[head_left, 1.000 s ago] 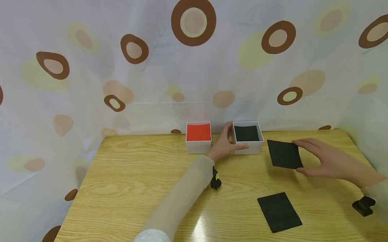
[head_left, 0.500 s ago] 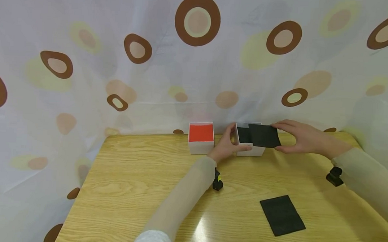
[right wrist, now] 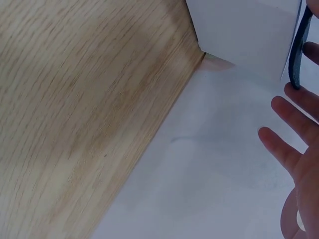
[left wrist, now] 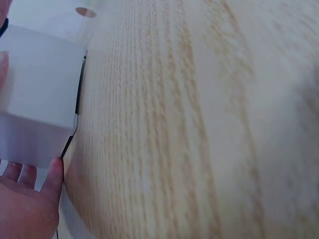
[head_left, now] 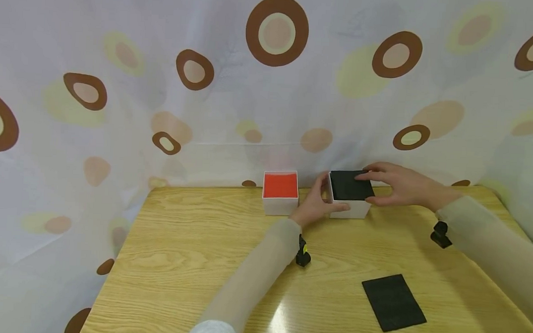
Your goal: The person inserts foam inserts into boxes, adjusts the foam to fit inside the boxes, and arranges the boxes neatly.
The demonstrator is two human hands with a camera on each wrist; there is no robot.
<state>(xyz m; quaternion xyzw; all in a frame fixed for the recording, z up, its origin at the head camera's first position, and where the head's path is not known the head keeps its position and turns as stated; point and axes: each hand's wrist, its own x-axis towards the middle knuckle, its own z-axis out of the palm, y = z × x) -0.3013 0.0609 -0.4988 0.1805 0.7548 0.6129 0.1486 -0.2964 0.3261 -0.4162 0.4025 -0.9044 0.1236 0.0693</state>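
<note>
A black square sheet (head_left: 348,186) lies over the open top of a white box (head_left: 349,210) at the back of the table. My right hand (head_left: 401,186) pinches its right side between thumb and fingers. In the right wrist view, the sheet (right wrist: 298,55) shows as a thin, slightly bent dark edge at the box's rim, with fingertips against it. My left hand (head_left: 311,205) grips the box's left side, thumb along the front. The left wrist view shows fingers (left wrist: 52,181) against the box wall (left wrist: 42,74). What lies under the sheet is hidden.
Left of my left hand stands a second white box (head_left: 279,208) with a red sheet (head_left: 281,185) inside. Another black sheet (head_left: 394,302) lies flat at the front right of the wooden table (head_left: 191,252). A patterned curtain (head_left: 234,95) hangs right behind the boxes.
My right hand has carried the black sheet left and back, from beside the white box to over its top. The left hand stays on the box. The head view has shifted slightly.
</note>
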